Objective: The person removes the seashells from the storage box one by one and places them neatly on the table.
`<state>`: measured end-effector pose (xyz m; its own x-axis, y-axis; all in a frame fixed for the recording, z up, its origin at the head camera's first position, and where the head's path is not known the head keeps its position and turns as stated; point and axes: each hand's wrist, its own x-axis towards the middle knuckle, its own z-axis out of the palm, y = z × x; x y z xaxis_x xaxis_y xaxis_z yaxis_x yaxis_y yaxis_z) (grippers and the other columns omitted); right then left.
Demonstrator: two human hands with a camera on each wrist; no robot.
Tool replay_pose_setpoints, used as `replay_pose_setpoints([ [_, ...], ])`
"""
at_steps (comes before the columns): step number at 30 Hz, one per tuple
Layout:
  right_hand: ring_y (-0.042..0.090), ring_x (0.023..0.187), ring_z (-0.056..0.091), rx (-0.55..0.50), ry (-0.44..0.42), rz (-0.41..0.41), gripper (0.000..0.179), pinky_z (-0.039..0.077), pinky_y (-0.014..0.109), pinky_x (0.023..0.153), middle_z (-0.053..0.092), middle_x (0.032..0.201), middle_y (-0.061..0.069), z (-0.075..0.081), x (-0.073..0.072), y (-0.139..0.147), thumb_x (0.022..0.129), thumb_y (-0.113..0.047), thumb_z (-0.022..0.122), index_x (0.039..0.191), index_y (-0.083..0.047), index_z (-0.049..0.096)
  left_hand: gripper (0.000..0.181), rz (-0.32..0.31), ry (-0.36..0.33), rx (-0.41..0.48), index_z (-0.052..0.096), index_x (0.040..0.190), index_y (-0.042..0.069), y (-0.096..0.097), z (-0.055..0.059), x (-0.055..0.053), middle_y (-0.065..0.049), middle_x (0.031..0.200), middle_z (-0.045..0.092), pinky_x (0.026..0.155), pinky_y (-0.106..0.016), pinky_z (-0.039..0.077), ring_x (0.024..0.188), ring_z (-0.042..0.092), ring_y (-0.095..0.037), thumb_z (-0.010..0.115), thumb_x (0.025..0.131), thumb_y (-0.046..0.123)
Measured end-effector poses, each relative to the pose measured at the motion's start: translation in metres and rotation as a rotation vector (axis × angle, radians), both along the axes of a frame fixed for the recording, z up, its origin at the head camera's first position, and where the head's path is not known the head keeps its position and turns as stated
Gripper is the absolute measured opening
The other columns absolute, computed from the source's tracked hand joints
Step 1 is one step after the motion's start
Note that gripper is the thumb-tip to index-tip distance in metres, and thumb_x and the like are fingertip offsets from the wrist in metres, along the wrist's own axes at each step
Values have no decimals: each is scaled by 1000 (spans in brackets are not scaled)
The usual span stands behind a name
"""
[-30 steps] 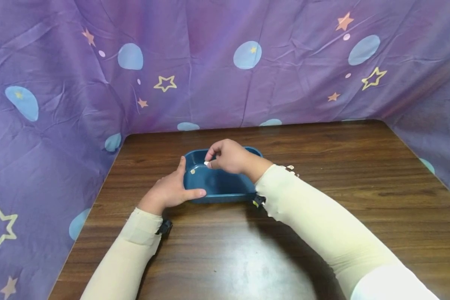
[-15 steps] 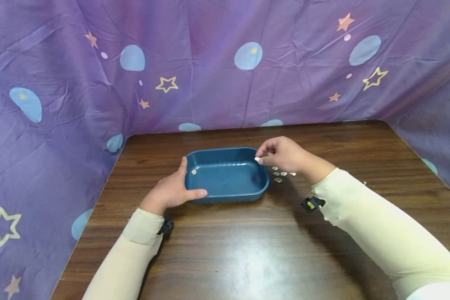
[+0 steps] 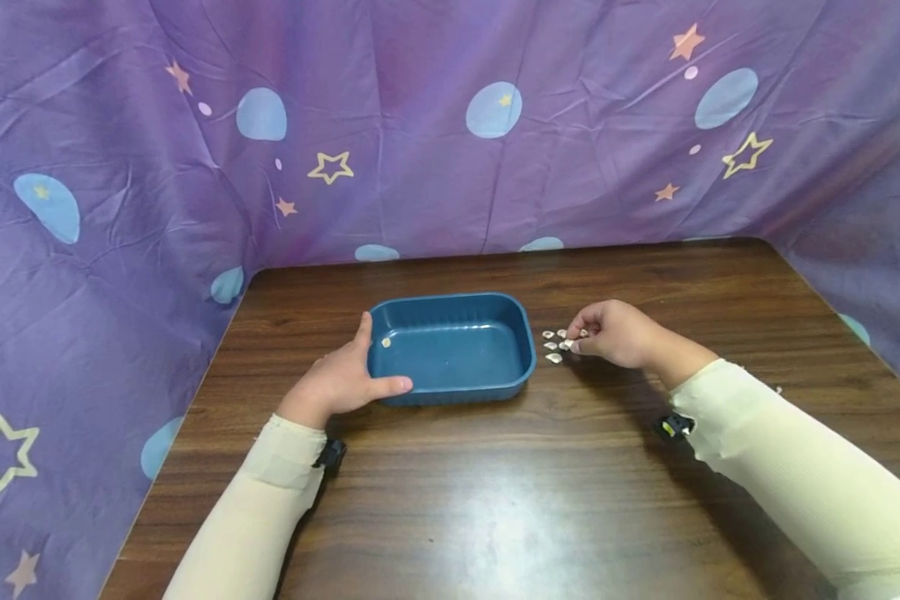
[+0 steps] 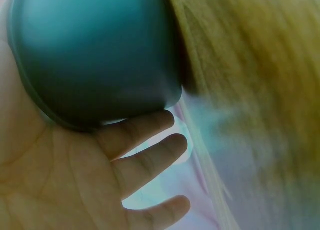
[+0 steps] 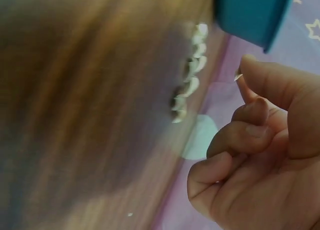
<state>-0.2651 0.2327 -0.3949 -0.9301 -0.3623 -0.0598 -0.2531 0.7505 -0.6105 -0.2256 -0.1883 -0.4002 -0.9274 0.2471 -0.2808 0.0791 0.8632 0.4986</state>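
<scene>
A blue plastic basin point(image 3: 457, 392) stands on the table. My left hand point(image 3: 335, 379) rests against its left end, thumb along the front rim; in the left wrist view the visible fingers point(image 4: 150, 162) are straight and spread. One small pale piece point(image 3: 387, 342) lies inside the basin at the left. My right hand point(image 3: 617, 335) is right of the basin, low over a cluster of small whitish shell-like pieces point(image 3: 553, 358). Thumb and forefinger pinch one such piece point(image 5: 238, 76) in the right wrist view; the other fingers are curled.
The brown wooden table point(image 3: 450, 483) has a purple patterned cloth point(image 3: 412, 125) hanging behind it and at the sides. A tiny white speck point(image 3: 779, 390) lies at the right, beyond the right sleeve point(image 3: 787, 467).
My right hand has come out of the basin, pinching a whitish piece, and moved right and down to the cluster on the table. The left hand and basin have stayed put.
</scene>
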Motion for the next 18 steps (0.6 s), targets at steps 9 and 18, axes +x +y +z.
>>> replay_pose_setpoints([
  [9, 13, 71, 54, 87, 40, 22, 8, 43, 32, 69, 63, 72, -3, -20, 3, 1, 86, -8, 81, 86, -7, 74, 132, -12, 18, -6, -16, 167, 8, -1, -1, 0, -27, 170, 26, 113, -62, 44, 142, 50, -47, 70, 89, 70],
  [18, 16, 75, 57, 174, 68, 24, 10, 48, 38, 75, 67, 77, -1, -19, 3, -2, 85, -12, 84, 86, -10, 75, 132, -6, 16, -25, -16, 167, 9, 0, 0, -1, -26, 170, 26, 114, -62, 43, 142, 50, -48, 70, 89, 72],
])
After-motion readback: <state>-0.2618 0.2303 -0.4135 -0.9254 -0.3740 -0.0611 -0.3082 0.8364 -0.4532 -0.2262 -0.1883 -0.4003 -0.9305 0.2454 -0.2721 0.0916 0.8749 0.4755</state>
